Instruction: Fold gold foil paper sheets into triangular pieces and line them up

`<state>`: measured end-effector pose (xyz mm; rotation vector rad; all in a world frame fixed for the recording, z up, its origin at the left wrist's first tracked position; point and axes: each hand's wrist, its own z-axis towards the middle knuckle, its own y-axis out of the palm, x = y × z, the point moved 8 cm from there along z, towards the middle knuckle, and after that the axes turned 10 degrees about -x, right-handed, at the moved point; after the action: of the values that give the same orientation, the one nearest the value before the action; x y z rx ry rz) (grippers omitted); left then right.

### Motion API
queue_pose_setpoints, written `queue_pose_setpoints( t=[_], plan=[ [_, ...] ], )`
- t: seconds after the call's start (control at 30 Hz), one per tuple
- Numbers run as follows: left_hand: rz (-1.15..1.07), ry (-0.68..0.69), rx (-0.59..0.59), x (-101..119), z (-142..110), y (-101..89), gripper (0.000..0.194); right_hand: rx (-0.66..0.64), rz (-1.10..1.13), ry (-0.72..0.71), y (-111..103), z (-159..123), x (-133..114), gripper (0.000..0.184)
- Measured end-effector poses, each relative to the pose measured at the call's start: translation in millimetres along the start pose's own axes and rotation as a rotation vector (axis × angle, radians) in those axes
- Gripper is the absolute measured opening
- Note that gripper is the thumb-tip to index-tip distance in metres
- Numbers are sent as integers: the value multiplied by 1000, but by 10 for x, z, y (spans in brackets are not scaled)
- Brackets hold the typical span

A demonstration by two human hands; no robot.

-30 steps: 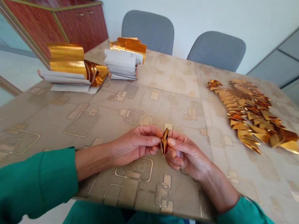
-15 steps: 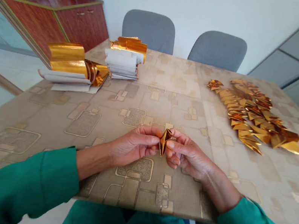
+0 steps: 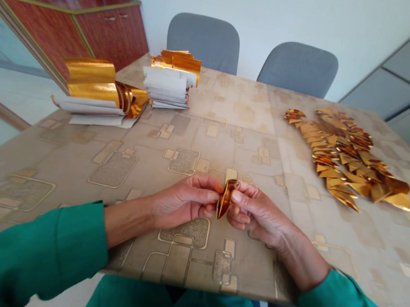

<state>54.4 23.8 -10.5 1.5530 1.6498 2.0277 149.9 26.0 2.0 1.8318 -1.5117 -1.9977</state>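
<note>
Foil piece (image 3: pixel 225 199), a small folded sliver of gold, is pinched between the two hands, above the near half of the desk (image 3: pixel 206 143). Its long axis stands nearly upright, the top tipping toward 1 o'clock, so the upper tip leans to the right hand (image 3: pixel 259 215) while the lower end sits closer to the left hand (image 3: pixel 183 200). Both hands are closed on it: the left fingers (image 3: pixel 208 195) grip one flank and the right fingers (image 3: pixel 239 197) the other. Neither hand is clearly nearer, as the piece sits right where the fingertips meet, though part of it is hidden behind them.

Green sleeves (image 3: pixel 28 244) run in from the lower corners. Off at 2 o'clock lies a long drift of gold triangles (image 3: pixel 342 155), well apart from the hands. At 10 o'clock, curled foil strips (image 3: pixel 91 79) sit on white paper (image 3: pixel 89 112), and at 11 o'clock there's a second stack (image 3: pixel 167 87) of paper and foil. Beyond the far edge, at 12 o'clock, stand two grey chairs (image 3: pixel 251 51).
</note>
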Motion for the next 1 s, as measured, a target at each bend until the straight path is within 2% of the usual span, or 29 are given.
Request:
queue_pose_setpoints(
  t=[0.27,0.4,0.57,0.7,0.83,1.0],
  plan=[
    [-39,7,29,5,22,-4,26,203,-186,-100,-171,-13,-106,35],
    [-16,-8,22,-10,27,-10,27,179,-317,-185,-134,-21,-214,36],
    [-33,13,34,4,32,-36,28,139,-519,-342,-44,-49,-379,25],
    [-70,38,59,37,27,-64,24,122,-621,-367,5,-76,-418,16],
    [-32,49,36,63,30,-41,23,181,-602,-300,-64,-74,-355,19],
    [37,73,75,70,15,-53,25,229,-304,-206,-170,-29,-184,29]
  ],
)
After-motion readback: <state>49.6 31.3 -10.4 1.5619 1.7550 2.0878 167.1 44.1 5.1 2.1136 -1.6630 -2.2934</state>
